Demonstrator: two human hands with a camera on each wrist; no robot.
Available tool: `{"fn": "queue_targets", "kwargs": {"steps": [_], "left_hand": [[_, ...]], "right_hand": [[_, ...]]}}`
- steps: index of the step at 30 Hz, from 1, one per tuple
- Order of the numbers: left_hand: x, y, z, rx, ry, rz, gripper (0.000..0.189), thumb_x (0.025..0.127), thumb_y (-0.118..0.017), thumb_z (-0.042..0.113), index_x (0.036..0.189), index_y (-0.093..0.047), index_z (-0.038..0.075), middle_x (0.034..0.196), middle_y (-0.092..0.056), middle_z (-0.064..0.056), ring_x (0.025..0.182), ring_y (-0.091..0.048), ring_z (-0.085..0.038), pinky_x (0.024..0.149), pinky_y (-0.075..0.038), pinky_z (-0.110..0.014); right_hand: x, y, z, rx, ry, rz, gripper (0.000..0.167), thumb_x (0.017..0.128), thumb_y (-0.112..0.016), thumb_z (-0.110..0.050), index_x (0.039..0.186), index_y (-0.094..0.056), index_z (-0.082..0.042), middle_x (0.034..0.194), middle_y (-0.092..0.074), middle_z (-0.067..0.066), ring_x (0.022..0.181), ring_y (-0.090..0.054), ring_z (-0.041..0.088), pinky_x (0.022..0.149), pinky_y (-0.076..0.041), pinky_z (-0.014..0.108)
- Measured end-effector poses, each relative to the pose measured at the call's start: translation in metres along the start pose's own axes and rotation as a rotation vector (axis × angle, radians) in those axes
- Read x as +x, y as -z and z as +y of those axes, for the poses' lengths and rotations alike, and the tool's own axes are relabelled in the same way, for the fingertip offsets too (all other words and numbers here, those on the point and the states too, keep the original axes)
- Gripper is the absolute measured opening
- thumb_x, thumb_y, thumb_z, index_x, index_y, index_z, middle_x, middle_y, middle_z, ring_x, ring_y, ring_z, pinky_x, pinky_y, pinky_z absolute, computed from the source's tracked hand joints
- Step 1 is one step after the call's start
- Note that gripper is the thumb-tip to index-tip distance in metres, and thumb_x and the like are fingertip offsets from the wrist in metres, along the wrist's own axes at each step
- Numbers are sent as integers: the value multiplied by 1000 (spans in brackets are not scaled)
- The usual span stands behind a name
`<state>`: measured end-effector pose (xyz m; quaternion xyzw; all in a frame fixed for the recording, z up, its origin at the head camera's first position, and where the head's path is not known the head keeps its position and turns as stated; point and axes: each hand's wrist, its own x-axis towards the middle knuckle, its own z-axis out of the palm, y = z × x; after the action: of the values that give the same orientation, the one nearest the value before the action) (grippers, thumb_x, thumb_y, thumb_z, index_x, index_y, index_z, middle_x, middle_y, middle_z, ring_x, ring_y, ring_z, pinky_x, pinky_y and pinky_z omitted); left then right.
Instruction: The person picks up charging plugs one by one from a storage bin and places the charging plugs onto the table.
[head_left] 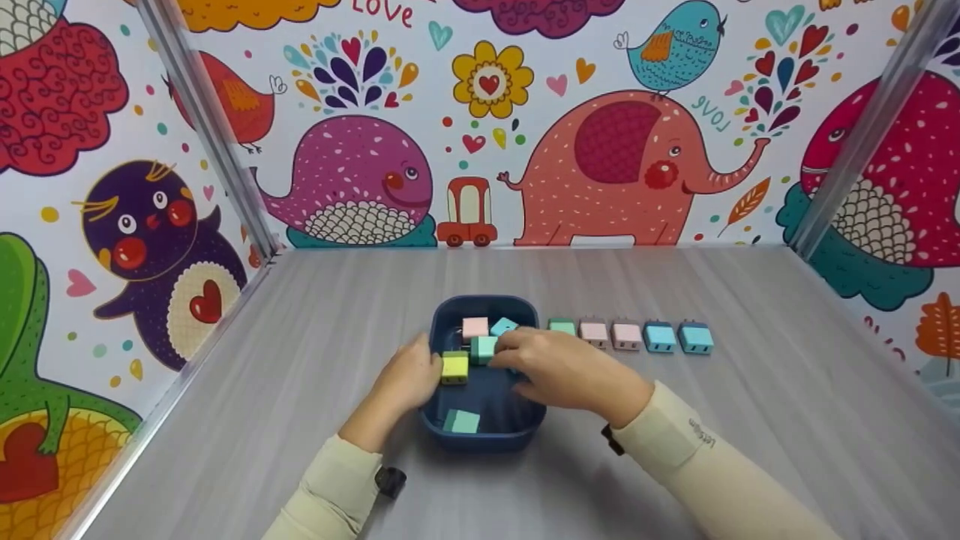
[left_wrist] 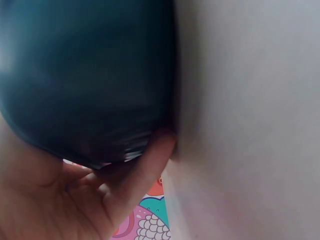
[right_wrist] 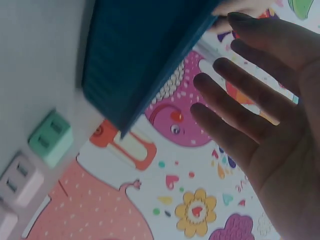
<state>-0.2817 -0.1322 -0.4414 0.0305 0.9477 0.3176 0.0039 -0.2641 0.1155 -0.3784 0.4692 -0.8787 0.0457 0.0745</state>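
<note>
My left hand (head_left: 412, 373) grips the left side of a dark blue plastic bin (head_left: 491, 444); the left wrist view shows its fingers against the bin's outer wall (left_wrist: 95, 85). Over the right side of the bin hovers my right hand (head_left: 559, 369), its fingers loosely bent and nothing between them in the right wrist view. Inside lie small two-port USB wall chargers: a pink charger (head_left: 475, 328), a blue charger (head_left: 503, 326), a mint charger (head_left: 483, 349) by my right fingertips, a yellow charger (head_left: 454, 368) and another mint charger (head_left: 462, 421) near the front. My right hand hides part of the interior.
Right of the bin, several chargers stand in a row on the grey table (head_left: 750, 420): a green charger (head_left: 562, 328), two pink ones (head_left: 626, 335) and two blue ones (head_left: 696, 338). Cartoon-printed panels (head_left: 480, 135) close off the back and sides.
</note>
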Motion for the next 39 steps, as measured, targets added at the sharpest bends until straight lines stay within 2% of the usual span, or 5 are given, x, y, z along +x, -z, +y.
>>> {"fn": "queue_targets", "kwargs": {"steps": [5,13,19,30,39], "left_hand": [[0,0,0,-6,4,-1,51,110,-48,15,154,-45,-11,149,-57,-31,138,-56,-45,113,-45,-59],[1,-1,-1,7,7,-15,52,110,-48,16,153,-44,-13,148,-57,-33,136,-58,-46,111,-47,-59],[2,0,0,13,4,-16,52,110,-48,16,153,-43,-13,147,-57,-33,134,-59,-46,109,-48,-59],[3,0,-1,9,4,-16,52,110,-49,15,153,-43,-14,146,-58,-33,132,-61,-45,106,-51,-58],[3,0,-1,2,26,-33,54,111,-48,16,155,-40,-14,151,-53,-34,137,-56,-46,111,-47,-59]], "right_hand": [[12,-12,-12,4,74,-27,43,87,-88,-7,128,-79,-15,122,-76,3,109,-73,15,95,-59,30],[27,-30,-24,-2,147,-95,34,92,-79,2,121,-81,-15,110,-77,0,96,-72,7,92,-58,23],[34,-35,-29,64,162,-149,37,92,-76,6,121,-81,-17,111,-77,-3,99,-71,4,94,-57,22],[43,-42,-28,101,227,-179,35,91,-78,5,118,-81,-17,111,-76,-5,102,-69,4,95,-56,21],[43,-44,-28,123,198,-162,32,92,-79,3,115,-82,-18,107,-80,-8,99,-73,4,94,-56,20]]}}
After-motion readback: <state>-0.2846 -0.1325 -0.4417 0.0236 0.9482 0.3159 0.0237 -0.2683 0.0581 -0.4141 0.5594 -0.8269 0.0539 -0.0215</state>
